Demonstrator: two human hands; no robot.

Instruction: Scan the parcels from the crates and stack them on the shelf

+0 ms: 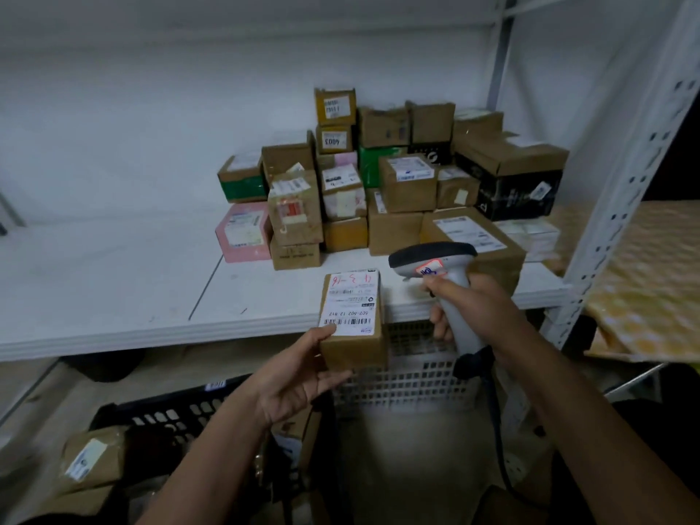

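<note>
Here we hold one parcel (352, 327) in our left hand (299, 377), thumb on its white label, fingers curled under its base, just at the shelf (113, 297) edge. Our right hand (469, 301), just beside the parcel, grips the scanner (435, 261) by its handle, head tilted toward the label. Beyond both hands: stacked parcels (397, 172) on the shelf. Below our left hand: a black crate (170, 414) with brown parcels. Under the right hand: a white crate (409, 384).

Left hand (299, 377) gripping, right hand (462, 297) gripping.
</note>
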